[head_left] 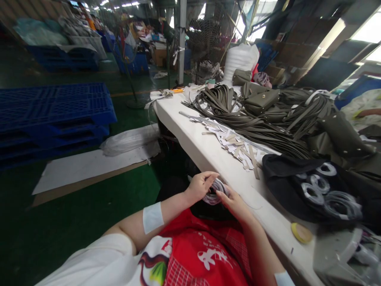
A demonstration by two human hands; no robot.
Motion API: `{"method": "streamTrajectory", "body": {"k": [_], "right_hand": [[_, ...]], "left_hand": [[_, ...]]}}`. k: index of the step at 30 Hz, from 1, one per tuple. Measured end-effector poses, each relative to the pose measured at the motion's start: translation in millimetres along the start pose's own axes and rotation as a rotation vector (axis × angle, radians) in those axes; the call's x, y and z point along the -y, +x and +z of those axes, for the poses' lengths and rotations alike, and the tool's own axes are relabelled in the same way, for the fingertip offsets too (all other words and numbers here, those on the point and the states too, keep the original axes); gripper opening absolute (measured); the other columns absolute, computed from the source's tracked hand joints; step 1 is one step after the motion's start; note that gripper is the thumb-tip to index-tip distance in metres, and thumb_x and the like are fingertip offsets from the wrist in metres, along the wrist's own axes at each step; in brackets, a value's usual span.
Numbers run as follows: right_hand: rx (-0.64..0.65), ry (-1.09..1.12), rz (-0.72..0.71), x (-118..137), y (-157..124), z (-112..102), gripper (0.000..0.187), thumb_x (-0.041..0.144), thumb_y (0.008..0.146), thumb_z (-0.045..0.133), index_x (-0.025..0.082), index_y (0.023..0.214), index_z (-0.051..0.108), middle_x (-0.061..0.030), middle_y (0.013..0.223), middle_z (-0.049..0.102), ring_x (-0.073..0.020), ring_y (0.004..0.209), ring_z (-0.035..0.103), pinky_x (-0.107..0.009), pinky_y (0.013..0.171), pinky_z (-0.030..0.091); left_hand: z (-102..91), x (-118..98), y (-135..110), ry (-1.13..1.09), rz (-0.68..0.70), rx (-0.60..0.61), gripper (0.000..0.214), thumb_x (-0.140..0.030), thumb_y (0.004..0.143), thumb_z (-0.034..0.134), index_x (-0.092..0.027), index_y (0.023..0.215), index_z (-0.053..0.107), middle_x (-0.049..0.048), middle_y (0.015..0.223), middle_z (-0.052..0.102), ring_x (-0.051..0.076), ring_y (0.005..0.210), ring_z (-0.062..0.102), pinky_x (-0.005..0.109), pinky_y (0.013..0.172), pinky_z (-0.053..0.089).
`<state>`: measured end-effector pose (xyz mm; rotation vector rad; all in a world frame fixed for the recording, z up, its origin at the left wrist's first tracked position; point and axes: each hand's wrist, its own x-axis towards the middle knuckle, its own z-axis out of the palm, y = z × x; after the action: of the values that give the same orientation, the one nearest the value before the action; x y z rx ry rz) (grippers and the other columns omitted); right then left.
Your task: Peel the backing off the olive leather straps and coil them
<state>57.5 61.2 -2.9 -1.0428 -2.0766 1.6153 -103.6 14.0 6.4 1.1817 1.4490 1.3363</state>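
Observation:
Over my lap, beside the table's near edge, my two hands hold a coiled bundle of thin grey cord (212, 198). My left hand (200, 187) pinches the coil's upper left side with thumb and fingers. On the coil's right side, my right hand (231, 199) grips with the thumb on top and the fingers partly hidden. On the table to the right, a black cloth (282, 178) bears several similar pale coils, among them a larger coil (342, 204). A yellow-edged roll of tape (301, 233) lies in front of the cloth.
The white table (184, 123) carries dark olive strips (226, 115), olive pouches (262, 100) and scattered paper and card scraps (238, 149). Blue pallets (53, 115) stand on the green floor at left, near a white board (86, 171). A post (182, 43) rises behind the table.

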Motion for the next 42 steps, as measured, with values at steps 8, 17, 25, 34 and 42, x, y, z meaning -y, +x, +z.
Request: {"method": "streamTrajectory", "body": {"k": [8, 17, 25, 34, 42], "right_hand": [[0.157, 0.017, 0.04, -7.0, -11.3, -11.8, 0.041, 0.051, 0.088, 0.054, 0.017, 0.108, 0.064, -0.0045, 0.091, 0.069, -0.0186, 0.073, 0.061, -0.029, 0.066, 0.05], [0.649, -0.289, 0.136, -12.2, -25.9, -29.1, 0.037, 0.048, 0.068, 0.076, 0.019, 0.091, 0.073, 0.0028, 0.076, 0.07, -0.0149, 0.068, 0.06, -0.021, 0.061, 0.045], [-0.266, -0.566, 0.129, -5.0, 45.8, -103.7, 0.033, 0.03, 0.093, 0.042, 0.014, 0.103, 0.068, -0.0085, 0.094, 0.07, -0.0191, 0.082, 0.066, -0.029, 0.077, 0.049], [-0.573, -0.95, 0.362, -30.4, 113.0, -141.9, 0.03, 0.019, 0.089, 0.047, 0.01, 0.107, 0.069, -0.0229, 0.109, 0.065, -0.029, 0.104, 0.061, -0.035, 0.085, 0.044], [-0.507, -1.093, 0.379, -37.5, 120.1, -143.4, 0.03, 0.022, 0.091, 0.044, 0.014, 0.105, 0.07, -0.0195, 0.105, 0.067, -0.0265, 0.1, 0.063, -0.035, 0.082, 0.044]], "left_hand": [[7.8, 15.0, -14.9, -0.15, -0.13, 0.084, 0.044, -0.055, 0.09, 0.048, -0.014, 0.095, 0.064, 0.0024, 0.076, 0.064, 0.01, 0.052, 0.053, 0.021, 0.051, 0.043], [29.0, 24.7, -67.0, 0.18, -0.136, 0.507, 0.039, -0.047, 0.093, 0.042, -0.019, 0.094, 0.069, 0.004, 0.086, 0.068, 0.017, 0.074, 0.061, 0.025, 0.068, 0.044], [33.3, 35.7, -71.1, 0.085, -0.335, 0.49, 0.055, -0.067, 0.086, 0.042, -0.017, 0.096, 0.063, 0.0021, 0.079, 0.061, 0.01, 0.048, 0.05, 0.02, 0.043, 0.034], [17.4, 33.6, -82.4, 0.005, -0.403, 0.295, 0.06, -0.08, 0.076, 0.041, -0.021, 0.076, 0.042, -0.0051, 0.06, 0.048, 0.009, 0.045, 0.045, 0.02, 0.042, 0.028], [7.9, 32.9, -82.7, 0.044, -0.356, 0.266, 0.057, -0.078, 0.078, 0.04, -0.022, 0.073, 0.04, -0.0043, 0.061, 0.048, 0.011, 0.048, 0.045, 0.023, 0.046, 0.028]]}}
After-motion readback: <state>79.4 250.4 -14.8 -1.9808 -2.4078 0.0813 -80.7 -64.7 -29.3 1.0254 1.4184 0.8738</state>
